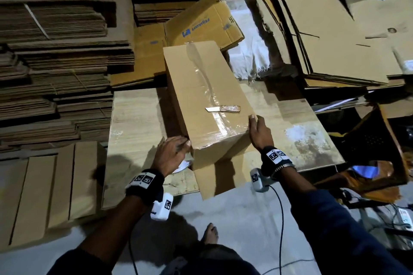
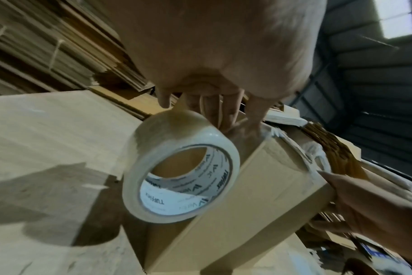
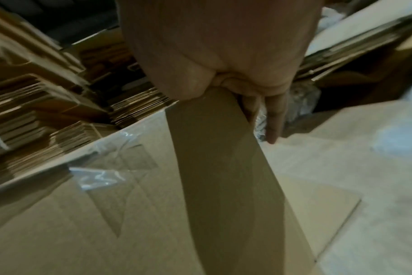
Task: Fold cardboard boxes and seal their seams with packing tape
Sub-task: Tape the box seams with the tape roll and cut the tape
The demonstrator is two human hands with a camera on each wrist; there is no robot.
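A long brown cardboard box (image 1: 207, 96) lies on a pale wooden board (image 1: 138, 118). Clear tape (image 1: 206, 80) runs along its top seam, and a small knife (image 1: 223, 108) rests on it. My left hand (image 1: 176, 149) is at the near left corner. Its fingers lie over a clear tape roll (image 2: 181, 167), which hangs above the board, and its thumb touches the box (image 2: 259, 195). Most of the roll (image 1: 185, 165) is hidden under the palm. My right hand (image 1: 259, 131) grips the near right corner, thumb on top and fingers down the side. A flap (image 1: 214, 176) sticks out toward me.
Tall stacks of flat cardboard (image 1: 55, 40) fill the left and back. A printed carton (image 1: 201, 22) leans behind the box, and large flat sheets (image 1: 335, 40) lie at the right. Flattened cartons (image 1: 44, 185) lie on the floor at my left, near a bare foot (image 1: 210, 234) and cables (image 1: 279, 219).
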